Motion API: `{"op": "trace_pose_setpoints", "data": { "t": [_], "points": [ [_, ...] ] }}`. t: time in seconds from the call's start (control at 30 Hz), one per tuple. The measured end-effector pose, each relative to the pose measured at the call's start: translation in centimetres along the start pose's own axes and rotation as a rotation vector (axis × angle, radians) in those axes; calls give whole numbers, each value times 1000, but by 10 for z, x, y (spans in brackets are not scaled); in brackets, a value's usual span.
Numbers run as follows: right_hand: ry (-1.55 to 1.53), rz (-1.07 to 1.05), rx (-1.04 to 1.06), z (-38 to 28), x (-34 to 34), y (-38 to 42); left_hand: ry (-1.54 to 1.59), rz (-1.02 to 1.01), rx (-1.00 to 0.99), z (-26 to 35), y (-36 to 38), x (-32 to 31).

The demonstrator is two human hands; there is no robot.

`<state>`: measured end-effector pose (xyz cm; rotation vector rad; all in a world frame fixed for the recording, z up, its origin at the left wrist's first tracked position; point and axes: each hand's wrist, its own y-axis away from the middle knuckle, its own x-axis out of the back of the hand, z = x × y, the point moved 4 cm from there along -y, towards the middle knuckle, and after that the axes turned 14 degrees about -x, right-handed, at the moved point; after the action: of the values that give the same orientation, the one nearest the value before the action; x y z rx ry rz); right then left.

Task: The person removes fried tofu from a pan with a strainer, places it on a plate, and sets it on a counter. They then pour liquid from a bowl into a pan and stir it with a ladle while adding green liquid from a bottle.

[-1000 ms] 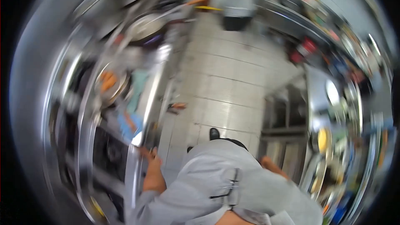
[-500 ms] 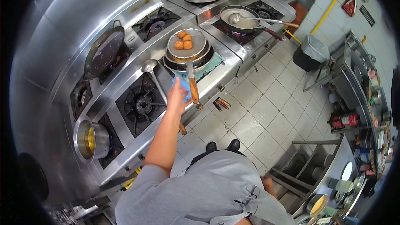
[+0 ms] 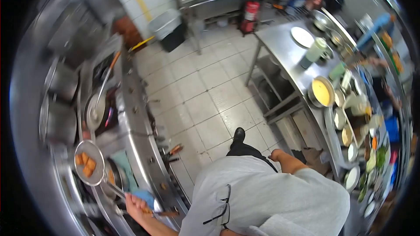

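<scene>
My left hand (image 3: 137, 204) is closed around the handle of a round mesh strainer (image 3: 99, 174). Several golden-brown fried cubes (image 3: 86, 164) sit in the mesh. A blue cloth (image 3: 147, 197) shows beside my fingers; whether it wraps the handle is hidden. Under and beside the strainer a pan (image 3: 117, 175) is partly visible on the stove. Down at my right side, near my thigh, hangs my right hand (image 3: 274, 155), its fingers too small and blurred to read; nothing can be seen in it.
On the stove (image 3: 142, 157), a pan of pale liquid (image 3: 97, 112) holds a ladle. Large pots (image 3: 59, 122) stand behind. A steel table (image 3: 288, 46) to my right carries a pot of yellow liquid (image 3: 320, 92) and several containers. A bin (image 3: 168, 30) stands ahead on the floor.
My left hand, earlier open and reaching with the blue cloth, has taken hold of the strainer and lifted it from the pan. My view has turned right toward the steel table.
</scene>
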<state>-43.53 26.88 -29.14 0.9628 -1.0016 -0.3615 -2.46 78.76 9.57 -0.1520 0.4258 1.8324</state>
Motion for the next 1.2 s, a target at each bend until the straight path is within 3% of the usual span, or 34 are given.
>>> {"op": "trace_pose_setpoints", "data": {
  "t": [0.13, 0.27, 0.4, 0.47, 0.5, 0.53, 0.67, 0.7, 0.77, 0.93, 1.0, 1.03, 1.1, 1.13, 1.2],
  "points": [
    [-130, -32, -51, 25, 14, -28, 20, -100, 54, 13, 4, -108],
    [-297, -62, -29, 30, 55, -72, 45, -319, 162, -21, -5, -231],
    [-462, 120, 16, 37, 141, -91, 51, -704, 462, -96, -6, -362],
    [-674, 260, 46, 47, 204, -65, -101, -855, 494, -135, 5, -423],
    [-750, 274, 46, 49, 233, -56, -77, -891, 601, -155, 17, -453],
    [-825, 292, 47, 50, 262, -50, -141, -940, 626, -173, 25, -479],
    [-1052, 707, 169, 61, 374, -10, -399, -1161, 733, -237, 72, -586],
    [-1070, 705, 143, 63, 394, -7, -416, -1182, 746, -251, 77, -611],
    [-1141, 1089, 163, 72, 432, 4, -523, -1362, 821, -281, 89, -655],
    [-1115, 1224, -13, 91, 479, -28, -693, -1641, 874, -329, 119, -777],
    [-1096, 1279, -195, 97, 485, -39, -744, -1823, 721, -345, 131, -825],
    [-1069, 1274, -286, 95, 489, -41, -736, -1848, 733, -353, 136, -846],
    [-1032, 1278, -345, 92, 494, -42, -842, -2105, 314, -367, 143, -896],
    [-1000, 1267, -375, 91, 493, -44, -841, -2139, 317, -372, 145, -917],
    [-1011, 1271, -444, 91, 494, -46, -863, -2303, -73, -380, 151, -957]
  ]
}}
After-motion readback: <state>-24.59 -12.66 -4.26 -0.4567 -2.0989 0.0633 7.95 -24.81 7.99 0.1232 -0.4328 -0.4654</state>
